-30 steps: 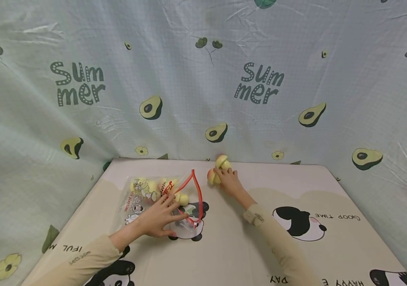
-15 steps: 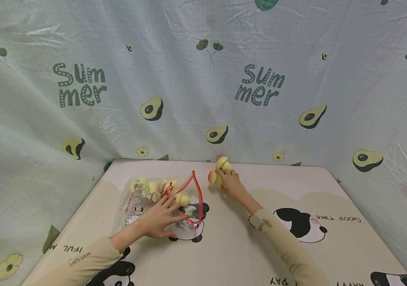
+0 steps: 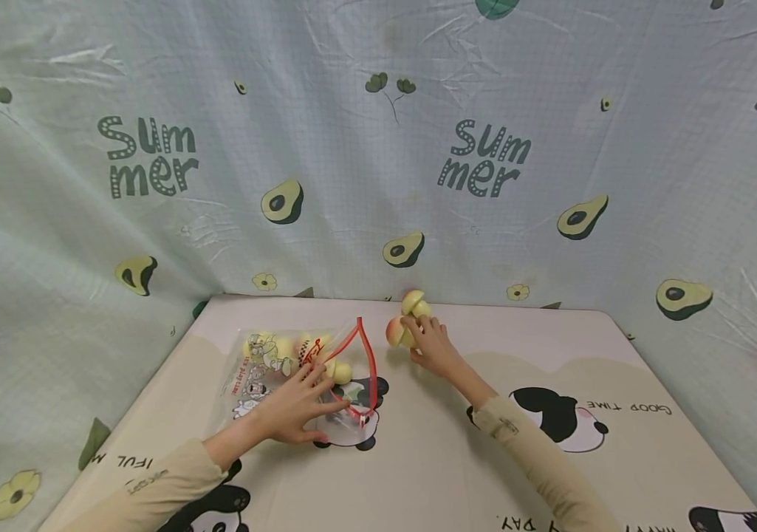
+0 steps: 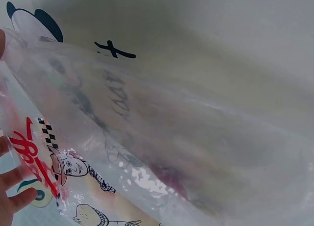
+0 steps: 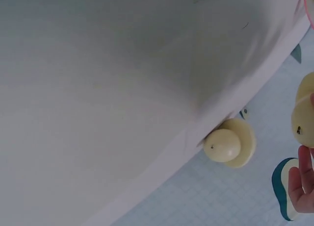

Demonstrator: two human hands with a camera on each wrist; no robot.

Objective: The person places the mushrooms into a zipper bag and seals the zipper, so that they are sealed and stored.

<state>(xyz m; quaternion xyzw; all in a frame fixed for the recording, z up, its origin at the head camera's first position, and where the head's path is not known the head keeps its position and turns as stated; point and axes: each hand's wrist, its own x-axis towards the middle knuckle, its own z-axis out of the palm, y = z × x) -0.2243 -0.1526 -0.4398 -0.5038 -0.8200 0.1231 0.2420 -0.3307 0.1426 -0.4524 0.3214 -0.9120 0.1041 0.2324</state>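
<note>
My left hand [image 3: 295,408] lies with fingers spread on a clear printed plastic bag [image 3: 249,384], which has a red edge strip round its mouth. Several pale yellow rounded pieces [image 3: 340,372] show inside or under its film. In the left wrist view, spread fingers [image 4: 17,201] lie along the bag [image 4: 98,138]. My right hand [image 3: 436,351] pinches a rounded yellow piece [image 3: 396,332] with a reddish side near the table's far edge; its thumb side is partly hidden. Just behind stands a similar two-part yellow piece [image 3: 416,304], apart from the fingers in the right wrist view.
The table [image 3: 418,473] wears a pale cover with panda prints and lettering. Its far edge meets a hanging curtain [image 3: 351,222] with avocado prints, which also closes off both sides.
My right forearm and wrist have shifted slightly to the right, while the fingers stay at the reddish-yellow piece. The left hand and the bag have stayed put.
</note>
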